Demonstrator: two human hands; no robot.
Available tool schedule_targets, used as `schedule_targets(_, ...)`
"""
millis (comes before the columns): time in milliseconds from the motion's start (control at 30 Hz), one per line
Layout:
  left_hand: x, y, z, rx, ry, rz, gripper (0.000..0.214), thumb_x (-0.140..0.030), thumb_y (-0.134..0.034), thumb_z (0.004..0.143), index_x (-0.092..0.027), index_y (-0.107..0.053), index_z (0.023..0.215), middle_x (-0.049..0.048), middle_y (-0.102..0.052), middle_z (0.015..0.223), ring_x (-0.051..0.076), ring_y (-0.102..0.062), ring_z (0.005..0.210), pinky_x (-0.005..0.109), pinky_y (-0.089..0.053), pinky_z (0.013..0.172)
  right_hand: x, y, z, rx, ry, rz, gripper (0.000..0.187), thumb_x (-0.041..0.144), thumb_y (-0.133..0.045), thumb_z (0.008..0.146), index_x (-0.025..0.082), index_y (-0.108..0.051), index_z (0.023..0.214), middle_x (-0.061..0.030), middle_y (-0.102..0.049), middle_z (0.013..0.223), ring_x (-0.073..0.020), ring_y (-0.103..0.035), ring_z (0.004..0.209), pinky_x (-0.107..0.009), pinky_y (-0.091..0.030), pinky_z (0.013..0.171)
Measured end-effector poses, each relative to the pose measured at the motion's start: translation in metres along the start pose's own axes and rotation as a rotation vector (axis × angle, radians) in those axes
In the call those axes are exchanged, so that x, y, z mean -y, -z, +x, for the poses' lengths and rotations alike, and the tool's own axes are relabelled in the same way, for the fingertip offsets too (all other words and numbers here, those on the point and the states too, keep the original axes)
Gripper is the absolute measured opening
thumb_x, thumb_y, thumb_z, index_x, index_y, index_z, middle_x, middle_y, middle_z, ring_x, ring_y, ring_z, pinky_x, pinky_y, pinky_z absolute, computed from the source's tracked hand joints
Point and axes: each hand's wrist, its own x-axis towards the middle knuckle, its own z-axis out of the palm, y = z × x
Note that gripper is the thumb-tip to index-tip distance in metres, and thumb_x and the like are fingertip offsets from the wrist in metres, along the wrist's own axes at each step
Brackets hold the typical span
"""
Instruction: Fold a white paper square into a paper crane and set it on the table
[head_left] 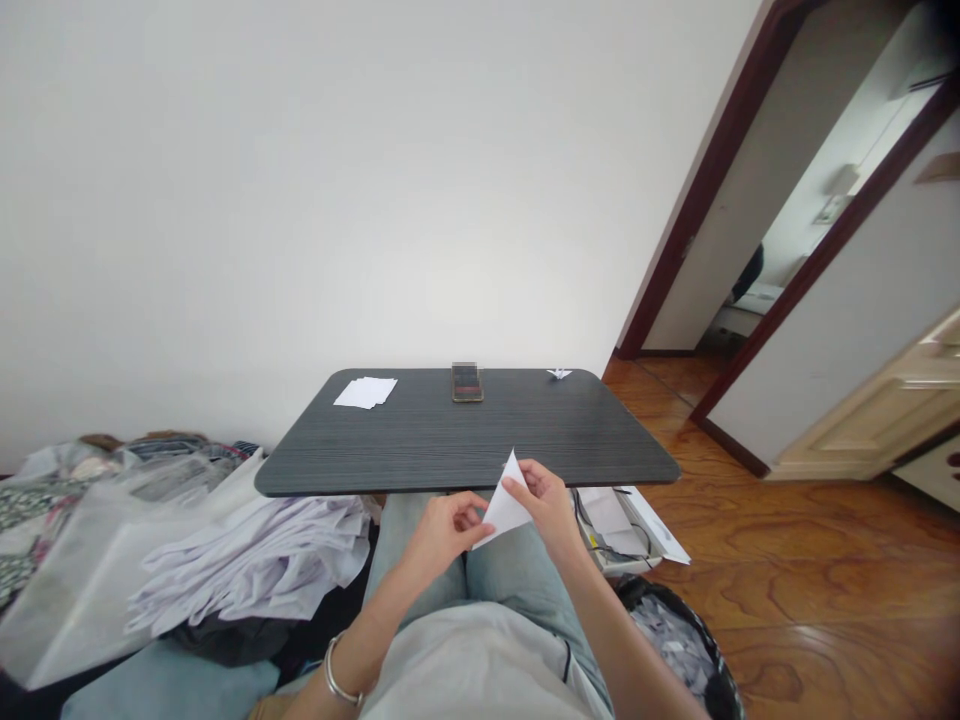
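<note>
Clock refs: 12 = straight ahead of the wearer.

Folded white paper triangle (506,508) sits at 12, held in the air over the lap, between both hands, seen just below the front edge of the desk. Long axis runs roughly 7 to 1, with a sharp tip up toward 1 and a lower tip out toward 7. The right hand (545,508) is nearer the upper tip; the left hand (446,540) is nearer the lower one.

Right hand: thumb and fingers pressed together, pinching the paper's upper right side. Left hand: fingers curled, pinching the left edge at the fingertips. Exact finger contact is partly hidden. A metal bangle (339,675) is on the left wrist.

Lap: light blue jeans (420,535) under the hands.

Dark wood-grain desk (442,440) is at 12, against a white wall (375,200). On it: small stack of white paper sheets (365,393) at 11, phone (466,382) at 12 by the far edge, tiny folded paper figure (559,373) at 1.

Room: pile of white cloth (255,560) at 9-10, open box of papers (611,530) at 2-3, black bin of paper scraps (675,640) at 4, orange wood floor (810,570) at 3, open doorway (720,200) at 1-2.
</note>
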Motion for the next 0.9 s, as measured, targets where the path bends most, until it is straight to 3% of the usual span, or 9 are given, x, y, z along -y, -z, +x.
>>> schedule_targets(367,0.011,0.0,-0.002,0.107,0.061,-0.084,0.028,-0.025,-0.068,0.064,-0.013,-0.066,0.089,0.0042,-0.067,0.066,0.014,-0.057,0.053,0.023,-0.042,0.05,0.002,0.001,-0.002,-0.083,0.015,0.008,0.028,0.042,-0.069,0.068,0.017,-0.058,0.075,0.0014,-0.058,0.059,-0.011,-0.049,0.047,-0.022,-0.039,0.044)
schedule_targets(633,0.014,-0.001,-0.003,0.127,0.132,-0.146,0.015,-0.023,-0.066,0.064,-0.012,-0.067,0.075,0.0032,-0.066,0.059,0.014,-0.058,0.054,0.024,-0.045,0.054,0.002,0.001,-0.001,-0.091,0.015,0.043,0.029,0.042,-0.07,0.067,0.017,-0.058,0.077,0.001,-0.06,0.062,-0.011,-0.049,0.049,-0.022,-0.039,0.045)
schedule_targets(800,0.015,0.001,-0.004,0.191,0.151,-0.187,0.017,-0.025,-0.069,0.063,-0.012,-0.067,0.073,0.0027,-0.065,0.058,0.013,-0.056,0.052,0.023,-0.043,0.052,-0.002,0.001,-0.001,-0.067,0.008,0.042,0.032,0.042,-0.072,0.064,0.017,-0.058,0.078,0.0008,-0.06,0.063,-0.0116,-0.051,0.05,-0.022,-0.041,0.047)
schedule_targets(900,0.016,0.0,-0.002,0.162,0.127,-0.199,0.021,-0.029,-0.07,0.064,-0.011,-0.068,0.075,0.0035,-0.066,0.063,0.013,-0.056,0.054,0.023,-0.043,0.052,-0.003,0.0,-0.001,-0.064,0.014,0.034,0.032,0.043,-0.072,0.064,0.017,-0.058,0.078,0.0002,-0.061,0.064,-0.0121,-0.052,0.052,-0.022,-0.042,0.048)
